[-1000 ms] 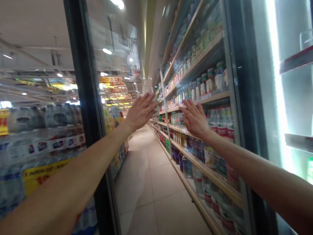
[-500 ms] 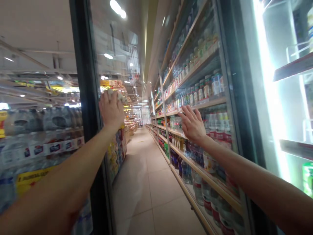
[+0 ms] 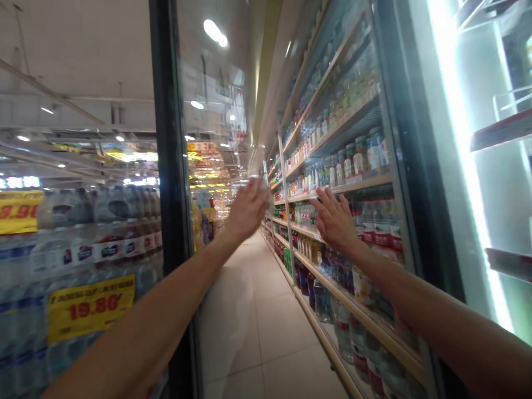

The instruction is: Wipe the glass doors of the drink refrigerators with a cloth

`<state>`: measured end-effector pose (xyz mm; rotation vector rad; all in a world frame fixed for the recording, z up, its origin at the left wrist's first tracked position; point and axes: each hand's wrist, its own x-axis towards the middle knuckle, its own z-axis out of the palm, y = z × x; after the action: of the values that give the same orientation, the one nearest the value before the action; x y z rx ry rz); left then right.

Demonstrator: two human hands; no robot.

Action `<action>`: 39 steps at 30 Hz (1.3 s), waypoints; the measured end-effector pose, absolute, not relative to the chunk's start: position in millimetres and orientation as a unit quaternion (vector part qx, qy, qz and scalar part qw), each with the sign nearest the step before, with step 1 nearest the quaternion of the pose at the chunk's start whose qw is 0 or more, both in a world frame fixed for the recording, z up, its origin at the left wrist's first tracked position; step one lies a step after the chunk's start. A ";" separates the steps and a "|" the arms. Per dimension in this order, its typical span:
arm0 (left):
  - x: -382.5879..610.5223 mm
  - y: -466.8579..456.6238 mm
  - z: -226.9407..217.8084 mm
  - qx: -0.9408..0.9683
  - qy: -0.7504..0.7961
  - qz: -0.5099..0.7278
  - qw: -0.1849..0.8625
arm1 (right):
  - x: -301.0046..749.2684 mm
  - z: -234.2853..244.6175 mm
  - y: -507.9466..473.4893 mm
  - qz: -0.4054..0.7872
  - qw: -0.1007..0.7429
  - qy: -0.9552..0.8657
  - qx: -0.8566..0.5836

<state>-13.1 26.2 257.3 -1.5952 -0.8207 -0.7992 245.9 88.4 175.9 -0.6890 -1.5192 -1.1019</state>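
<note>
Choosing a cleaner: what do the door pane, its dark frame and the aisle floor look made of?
Door pane: clear glossy glass; ceiling lights reflect in it, the aisle shows through. Dark frame: smooth black, perhaps painted metal or plastic. Floor: pale, slightly shiny tiles with visible joint lines.

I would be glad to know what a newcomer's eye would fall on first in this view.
Two bare arms stretch forward to a glass door: the left hand is blurred at mid-picture, and the right hand lies flat on the pane with its fingers spread. At lower left, a yellow price sign reading 19.80 sits among stacked water bottles. Bright white light floods the cooler interior at far right.
</note>
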 end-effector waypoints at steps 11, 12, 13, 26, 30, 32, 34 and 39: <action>-23.5 30.2 269.4 -0.596 -0.408 -0.422 0.547 | 243.8 174.6 88.0 -0.466 0.537 -0.636 -0.300; -15.8 32.3 267.4 -0.655 -0.373 -0.352 0.555 | 243.6 174.6 87.7 -0.467 0.536 -0.636 -0.301; -11.0 33.4 267.9 -0.700 -0.341 -0.288 0.558 | 243.3 174.4 87.5 -0.467 0.535 -0.636 -0.302; 9.5 39.7 312.3 -0.732 -0.293 -0.241 0.566 | 240.8 171.1 92.8 -0.495 0.534 -0.615 -0.305; -45.2 25.3 342.6 -0.569 -0.417 -0.441 0.555 | 229.5 170.2 91.3 -0.465 0.556 -0.617 -0.308; -50.7 24.6 341.5 -0.525 -0.436 -0.486 0.546 | 217.0 170.7 88.6 -0.446 0.577 -0.606 -0.317; -28.9 29.9 326.7 -0.590 -0.406 -0.416 0.560 | 206.0 171.8 85.7 -0.434 0.588 -0.598 -0.329; 12.9 35.9 320.8 -0.739 -0.288 -0.195 0.576 | 202.3 173.6 83.7 -0.437 0.580 -0.602 -0.333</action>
<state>12.9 35.9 320.8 -1.7314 -0.6754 -0.4575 202.3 83.7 173.6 -0.7777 -1.4067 -1.0203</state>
